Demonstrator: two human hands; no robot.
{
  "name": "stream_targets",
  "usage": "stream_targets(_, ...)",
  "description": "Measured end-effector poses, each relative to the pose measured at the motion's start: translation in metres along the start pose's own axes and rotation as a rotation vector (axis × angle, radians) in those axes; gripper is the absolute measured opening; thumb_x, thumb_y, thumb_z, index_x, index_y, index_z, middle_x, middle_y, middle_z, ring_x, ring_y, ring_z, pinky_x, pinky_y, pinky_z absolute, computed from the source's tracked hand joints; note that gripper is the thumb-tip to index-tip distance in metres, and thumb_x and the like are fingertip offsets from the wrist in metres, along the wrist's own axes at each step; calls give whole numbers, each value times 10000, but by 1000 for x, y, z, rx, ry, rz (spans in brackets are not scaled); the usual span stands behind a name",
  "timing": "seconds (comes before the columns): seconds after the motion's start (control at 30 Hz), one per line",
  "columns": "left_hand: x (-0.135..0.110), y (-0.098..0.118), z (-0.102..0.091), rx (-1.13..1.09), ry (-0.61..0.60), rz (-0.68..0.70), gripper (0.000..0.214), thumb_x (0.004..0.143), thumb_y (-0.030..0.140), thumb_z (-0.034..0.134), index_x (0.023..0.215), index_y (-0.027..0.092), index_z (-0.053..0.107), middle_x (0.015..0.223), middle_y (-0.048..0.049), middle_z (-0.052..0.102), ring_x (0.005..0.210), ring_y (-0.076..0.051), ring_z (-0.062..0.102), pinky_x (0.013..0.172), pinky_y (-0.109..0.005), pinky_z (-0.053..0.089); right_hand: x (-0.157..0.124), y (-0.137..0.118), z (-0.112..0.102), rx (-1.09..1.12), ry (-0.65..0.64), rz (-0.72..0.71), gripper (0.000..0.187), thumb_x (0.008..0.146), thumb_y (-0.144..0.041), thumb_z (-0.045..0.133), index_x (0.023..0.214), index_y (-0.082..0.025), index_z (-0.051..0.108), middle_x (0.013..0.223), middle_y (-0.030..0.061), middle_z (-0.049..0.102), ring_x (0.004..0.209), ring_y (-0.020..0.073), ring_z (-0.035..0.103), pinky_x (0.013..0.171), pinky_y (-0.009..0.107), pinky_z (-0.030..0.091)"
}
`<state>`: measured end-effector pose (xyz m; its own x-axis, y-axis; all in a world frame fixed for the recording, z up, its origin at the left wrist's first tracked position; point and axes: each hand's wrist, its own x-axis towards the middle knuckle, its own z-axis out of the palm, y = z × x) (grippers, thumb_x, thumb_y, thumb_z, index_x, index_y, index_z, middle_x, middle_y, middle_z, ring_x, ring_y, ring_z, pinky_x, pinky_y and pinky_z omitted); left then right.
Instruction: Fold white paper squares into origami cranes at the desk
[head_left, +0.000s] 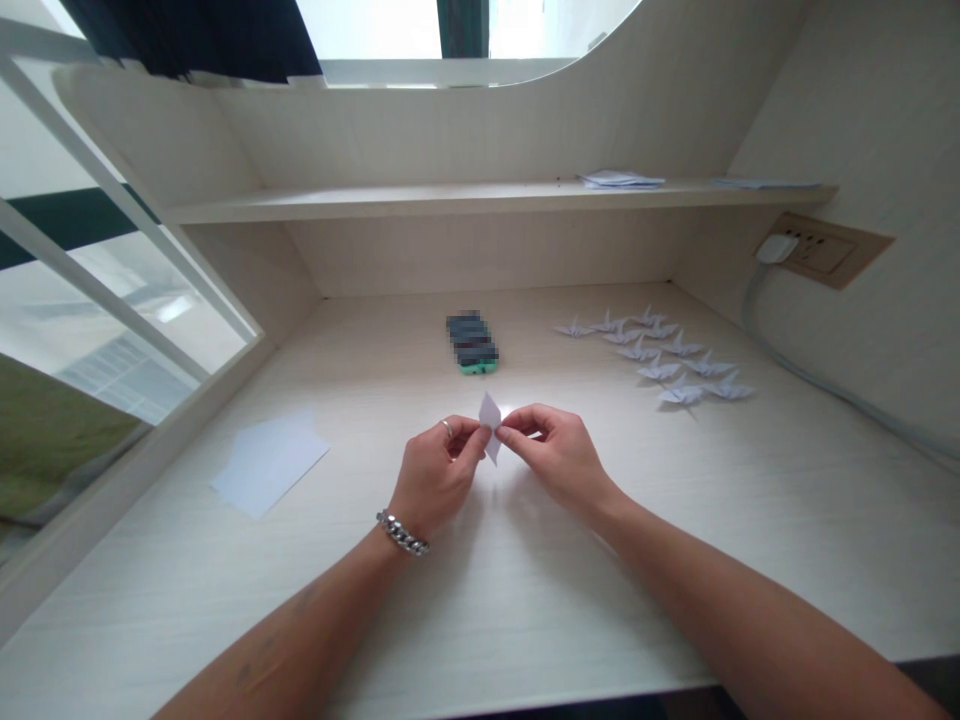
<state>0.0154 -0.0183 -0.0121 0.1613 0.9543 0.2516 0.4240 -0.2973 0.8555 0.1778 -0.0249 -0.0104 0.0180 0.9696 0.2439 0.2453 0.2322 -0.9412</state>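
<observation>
A small folded piece of white paper (490, 424) is held upright above the middle of the pale desk (480, 600). My left hand (439, 472), with a ring and a chain bracelet on the wrist, pinches its left side. From the right, my right hand (551, 450) pinches the other side with thumb and forefinger. Both hands are closed on the paper and meet just above the desk.
Several folded paper cranes (664, 355) lie in rows at the back right. A stack of white paper sheets (270, 462) lies at the left. A phone (472, 342) lies behind the hands. More paper (621, 180) rests on the shelf. A plug and cable (777, 250) run along the right wall.
</observation>
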Motion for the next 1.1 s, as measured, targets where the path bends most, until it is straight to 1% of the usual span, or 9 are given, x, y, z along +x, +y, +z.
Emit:
stream_targets(0.17, 0, 2, -1, 42, 16, 3, 238, 854, 381, 583, 806, 169, 679, 731, -39, 722, 659, -168, 661, 614, -256, 486, 0, 0, 1, -6, 18, -3, 113, 754, -277, 689, 764, -164, 698, 763, 52, 718, 702, 175, 648, 652, 279, 503)
stream_targets(0.33, -1, 1, -1, 39, 25, 11, 238, 853, 384, 581, 810, 172, 681, 727, -37, 725, 650, -167, 663, 609, -251, 489, -1, 0, 3, 24, 31, 0, 136, 755, -300, 693, 776, -166, 701, 777, 59, 722, 708, 182, 654, 646, 283, 513)
stream_targets(0.43, -1, 0, 0, 36, 24, 12, 246, 851, 395, 587, 807, 172, 680, 715, -35, 720, 638, -165, 657, 598, -252, 486, -1, -1, 3, 33, 19, 5, 131, 758, -293, 693, 783, -165, 706, 782, 60, 725, 718, 183, 657, 658, 283, 515)
stream_targets(0.6, -1, 0, 0, 28, 17, 13, 241, 855, 388, 585, 809, 170, 676, 722, -35, 719, 644, -164, 658, 603, -250, 486, 0, -1, 2, 27, 32, 12, 129, 760, -283, 692, 786, -158, 709, 782, 63, 726, 718, 182, 657, 663, 279, 511)
stream_targets(0.77, -1, 1, 0, 29, 18, 21, 242, 856, 389, 584, 800, 172, 675, 716, -35, 719, 646, -168, 661, 606, -250, 486, -1, 0, 1, 29, 21, 12, 131, 768, -282, 682, 805, -161, 717, 799, 67, 732, 737, 188, 663, 684, 288, 514)
stream_targets(0.97, -2, -1, 0, 37, 9, 24, 241, 862, 385, 583, 823, 169, 684, 739, -37, 720, 662, -164, 659, 618, -247, 484, 0, 1, 1, 15, 13, 14, 132, 760, -283, 686, 781, -154, 705, 781, 64, 723, 717, 182, 652, 657, 278, 502)
stream_targets(1.1, -1, -2, 1, 71, 14, 45, 234, 861, 371, 594, 811, 164, 689, 725, -33, 713, 646, -156, 648, 610, -245, 477, 1, -1, 2, -40, -30, 11, 124, 763, -270, 676, 754, -148, 700, 756, 56, 710, 702, 173, 639, 654, 275, 488)
